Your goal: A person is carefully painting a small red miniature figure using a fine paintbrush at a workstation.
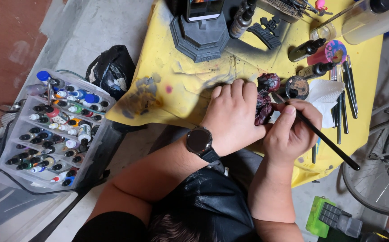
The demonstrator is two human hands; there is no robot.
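My left hand [233, 117], with a dark watch on the wrist, wraps around a small dark red figurine [265, 99] over the yellow-covered table [167, 85]. Only the figure's head and upper body show past my fingers. My right hand [290, 130] pinches a thin black paintbrush [325, 139] like a pen, its tip end close to the figurine and its handle pointing down to the right. A small round dark paint pot [296, 87] and a white paper towel [325, 95] lie just beyond my right hand.
A clear tray [10, 172] of several paint dropper bottles stands at the left on the floor. A grey hexagonal base [200, 38] with a phone, dark bottles [305, 49], spare brushes [344, 96] and a large bottle [373, 15] crowd the table's far side. A bicycle wheel [378, 170] is at right.
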